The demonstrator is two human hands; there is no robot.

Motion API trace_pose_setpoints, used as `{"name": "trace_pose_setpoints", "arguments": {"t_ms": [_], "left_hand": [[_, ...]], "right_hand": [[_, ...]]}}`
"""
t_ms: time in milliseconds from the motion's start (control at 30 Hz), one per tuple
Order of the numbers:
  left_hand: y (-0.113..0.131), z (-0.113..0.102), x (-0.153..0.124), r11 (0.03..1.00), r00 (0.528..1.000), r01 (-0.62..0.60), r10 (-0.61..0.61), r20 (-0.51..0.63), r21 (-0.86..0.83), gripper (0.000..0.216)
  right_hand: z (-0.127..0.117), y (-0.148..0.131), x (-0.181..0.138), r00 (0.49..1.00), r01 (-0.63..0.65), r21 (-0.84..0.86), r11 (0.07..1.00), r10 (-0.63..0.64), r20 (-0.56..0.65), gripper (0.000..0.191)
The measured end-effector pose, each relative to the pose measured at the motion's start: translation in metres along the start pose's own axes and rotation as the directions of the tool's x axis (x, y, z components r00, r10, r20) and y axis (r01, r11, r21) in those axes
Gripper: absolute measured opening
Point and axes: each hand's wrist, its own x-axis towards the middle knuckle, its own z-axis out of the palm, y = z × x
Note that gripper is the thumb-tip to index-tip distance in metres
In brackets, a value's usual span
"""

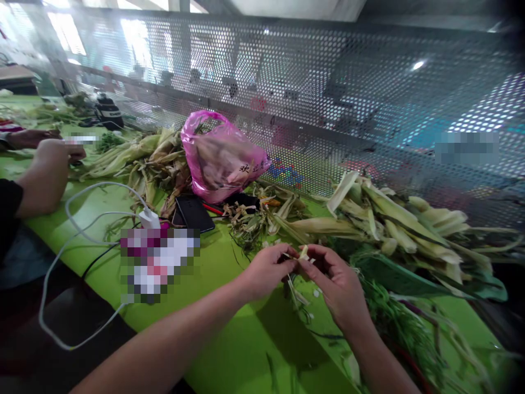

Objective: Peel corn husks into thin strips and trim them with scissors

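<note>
My left hand [273, 269] and my right hand [337, 284] meet above the green table [241, 334], fingertips nearly touching. Between them they pinch a small pale strip of corn husk [303, 253], mostly covered by the fingers. Both hands are closed on it. Thin strands and pale scraps [301, 298] lie or hang just below my hands. Beyond my right hand a pile of dry corn husks [410, 219] rests partly on a large green leaf [404, 273]. Feathery green stems [381, 306] lie beside my right wrist.
A pink plastic bag [223, 158] stands among more husks [143, 153]. A black phone [194, 212], a white charger [150, 219] with looping cables and blurred items lie at left. Another person's arm [49, 169] rests on the table. A perforated metal screen [287, 82] runs behind.
</note>
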Motion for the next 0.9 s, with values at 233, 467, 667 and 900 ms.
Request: {"name": "trace_pose_setpoints", "arguments": {"t_ms": [233,467,667,900], "left_hand": [[-0.006,0.002,0.004,0.971,0.997,0.074,-0.071,0.019,-0.228,0.026],[-0.009,0.001,0.007,0.961,0.994,0.103,-0.091,0.057,-0.257,0.019],[-0.006,-0.001,0.004,0.92,0.991,0.109,-0.07,0.117,-0.376,0.025],[-0.004,-0.001,0.001,0.935,0.981,0.136,-0.081,0.176,-0.327,0.04]], "right_hand": [[-0.003,-0.003,0.001,0.99,0.065,-0.096,0.993,-0.076,-0.117,0.018],[-0.008,0.0,0.003,0.988,0.026,-0.045,0.999,-0.033,-0.149,0.02],[0.0,-0.005,0.006,0.979,-0.1,0.348,0.932,0.154,-0.133,0.02],[-0.008,-0.005,0.007,0.981,-0.103,0.327,0.939,0.15,-0.121,0.018]]}}
